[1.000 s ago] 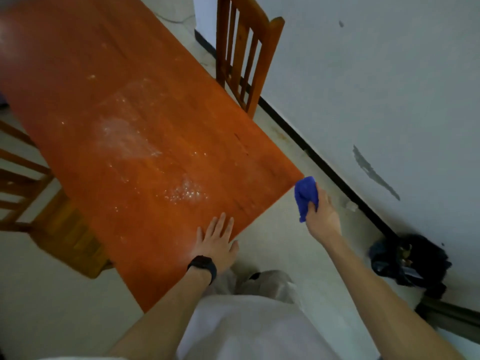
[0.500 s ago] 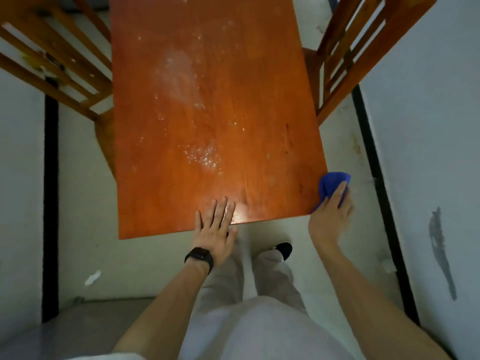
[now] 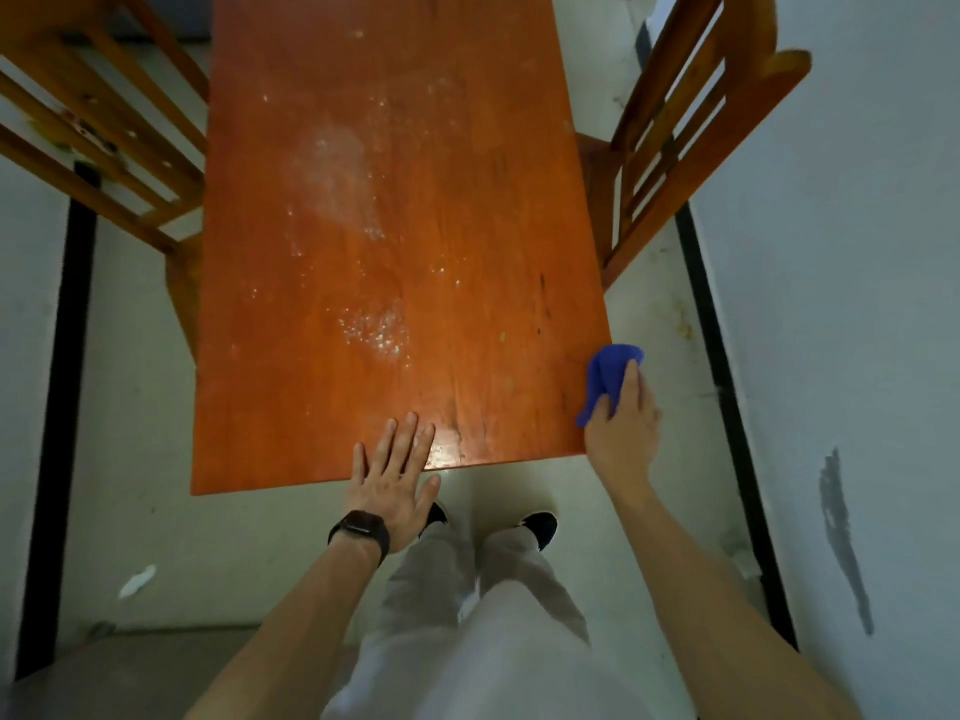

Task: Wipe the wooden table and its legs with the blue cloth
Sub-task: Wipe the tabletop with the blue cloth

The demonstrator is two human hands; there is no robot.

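The orange-brown wooden table [image 3: 322, 397] runs away from me, its top marked with whitish dusty patches [image 3: 337, 168] and bright specks [image 3: 376, 330]. My right hand [image 3: 623, 428] grips the bunched blue cloth [image 3: 608, 374] against the table's right edge, close to the near right corner. My left hand [image 3: 397, 472] lies flat with fingers spread on the near edge of the top; a black watch sits on its wrist. The table's legs are hidden under the top.
A wooden slat-back chair [image 3: 691, 122] stands at the table's right side and another chair [image 3: 93, 122] at its left. A white wall [image 3: 857, 252] with black skirting runs close on the right. A white scrap [image 3: 136, 582] lies on the floor at left.
The view swung from an angled look to straight down the table. My right hand brought the cloth from beyond the corner onto the table's right edge. The left hand stayed flat.
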